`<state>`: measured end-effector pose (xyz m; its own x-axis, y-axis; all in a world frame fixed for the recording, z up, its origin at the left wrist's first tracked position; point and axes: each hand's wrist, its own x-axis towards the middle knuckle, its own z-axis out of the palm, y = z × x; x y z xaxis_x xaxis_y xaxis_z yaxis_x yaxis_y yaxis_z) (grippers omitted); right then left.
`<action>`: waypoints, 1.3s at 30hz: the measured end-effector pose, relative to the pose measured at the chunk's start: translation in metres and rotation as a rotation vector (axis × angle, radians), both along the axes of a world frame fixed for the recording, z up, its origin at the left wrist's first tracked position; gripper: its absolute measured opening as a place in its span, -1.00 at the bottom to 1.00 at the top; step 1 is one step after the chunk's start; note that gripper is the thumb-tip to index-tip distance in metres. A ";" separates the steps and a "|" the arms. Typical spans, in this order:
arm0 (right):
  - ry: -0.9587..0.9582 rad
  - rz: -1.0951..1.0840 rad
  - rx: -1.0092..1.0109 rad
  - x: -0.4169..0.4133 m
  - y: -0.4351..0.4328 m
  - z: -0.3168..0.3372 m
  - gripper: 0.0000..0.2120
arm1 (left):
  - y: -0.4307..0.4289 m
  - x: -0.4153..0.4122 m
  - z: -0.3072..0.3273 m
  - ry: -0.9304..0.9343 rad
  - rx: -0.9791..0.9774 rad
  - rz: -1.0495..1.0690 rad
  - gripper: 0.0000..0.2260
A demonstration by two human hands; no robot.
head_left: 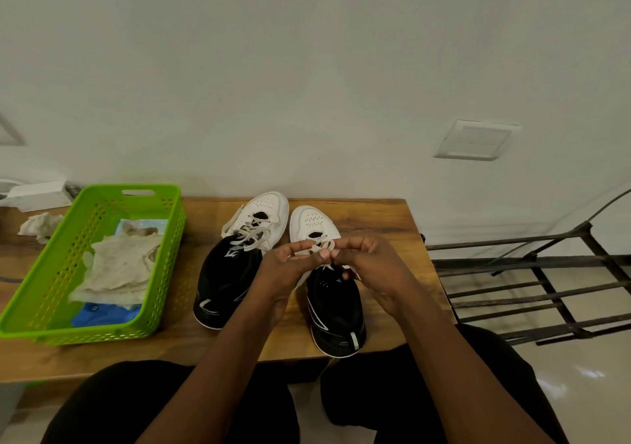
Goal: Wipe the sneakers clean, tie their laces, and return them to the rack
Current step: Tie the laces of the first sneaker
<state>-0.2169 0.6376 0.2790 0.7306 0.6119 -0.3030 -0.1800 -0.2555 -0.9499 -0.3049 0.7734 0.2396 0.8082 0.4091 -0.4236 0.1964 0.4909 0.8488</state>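
**Pinching the lace over the right sneaker**

Held together above the tongue of the right sneaker [312, 220]: left hand [283, 267] and right hand [374, 262], thumbs nearly touching. Fingers curled on both, each pinching a pale loop of the lace [321, 246] between thumb and fingertips. Lower fingers of the right hand tucked in against the black collar of the shoe. Cannot tell whether a knot is formed beneath the thumbs.

Standing on the wooden table [379, 218], white perforated toe pointing far and black heel at the near edge. Just beside it on the left, not quite touching, the left sneaker [228, 279], same white toe and black heel, turned slightly leftward, with its laces bunched in loops over the tongue.

Farther left on the table, a green perforated basket [150, 189] holding a spread beige cloth [119, 266] over a blue packet [102, 312]. Beyond the basket's far left corner, a crumpled cloth [41, 225] and a white box [37, 194] against the wall.

Right of the table, close to its edge, the dark metal rack [546, 273] on the pale floor. Above it on the wall, a white wall plate [478, 139]. Nearest of all, knees in black under the forearms.
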 end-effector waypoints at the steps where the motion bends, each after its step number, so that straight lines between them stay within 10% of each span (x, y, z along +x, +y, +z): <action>1: -0.014 0.030 0.000 0.000 -0.001 0.001 -0.86 | 0.000 0.000 -0.001 -0.015 -0.029 -0.004 -0.48; 8: -0.096 -0.186 -0.073 -0.004 0.009 -0.007 -0.89 | 0.003 -0.003 0.008 -0.069 0.384 -0.078 -0.82; 18: -0.698 0.126 -0.356 0.002 0.006 -0.015 -0.90 | 0.001 0.001 0.003 -0.114 0.613 -0.058 -0.87; 22: -0.568 0.168 -0.442 0.005 0.007 -0.010 -0.76 | -0.007 0.001 -0.002 -0.110 0.828 -0.036 -0.90; 28: -0.020 0.186 -0.213 0.012 0.003 -0.002 -0.74 | -0.012 0.001 0.005 -0.109 0.435 -0.012 -0.87; 39: -1.021 0.198 -0.219 0.008 -0.003 -0.007 -0.81 | -0.004 0.002 0.012 0.061 0.142 -0.096 -0.85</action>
<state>-0.2087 0.6350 0.2720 0.5941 0.7544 0.2792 0.7400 -0.3765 -0.5573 -0.3025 0.7697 0.2519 0.8210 0.3904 -0.4166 0.2899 0.3436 0.8933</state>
